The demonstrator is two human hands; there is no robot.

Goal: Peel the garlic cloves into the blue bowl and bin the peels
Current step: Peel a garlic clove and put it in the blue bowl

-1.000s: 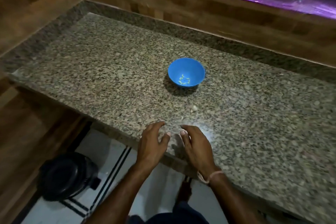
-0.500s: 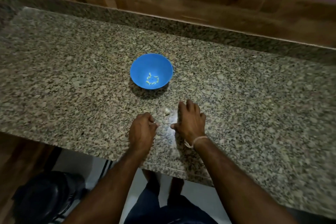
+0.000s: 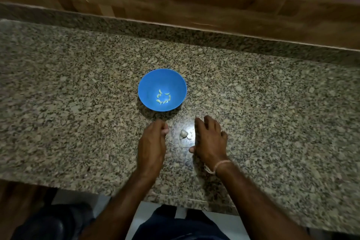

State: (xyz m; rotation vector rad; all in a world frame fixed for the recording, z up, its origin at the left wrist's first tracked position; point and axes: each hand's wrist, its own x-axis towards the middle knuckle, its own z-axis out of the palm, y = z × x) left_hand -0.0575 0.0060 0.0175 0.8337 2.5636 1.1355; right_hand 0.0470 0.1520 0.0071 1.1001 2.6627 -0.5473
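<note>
The blue bowl [image 3: 150,84] stands on the granite counter [image 3: 78,103] and holds several peeled garlic cloves [image 3: 163,97]. Just in front of it, a small pale garlic piece with its skin [image 3: 184,134] lies on the counter between my hands. To its left is my left hand [image 3: 153,142], knuckles up and fingers curled under; nothing shows in it. To its right, my right hand [image 3: 209,138] rests on the counter with its fingers stretched forward, beside the garlic and not touching it.
A dark round bin [image 3: 44,224] stands on the floor below the counter's front edge, at the lower left. A granite upstand and a wooden wall [image 3: 175,2] run along the back. My legs are at the bottom centre.
Both hands moved forward from the counter's front edge towards the bowl. The left hand's fingers curled in, and the garlic piece now lies between the two hands.
</note>
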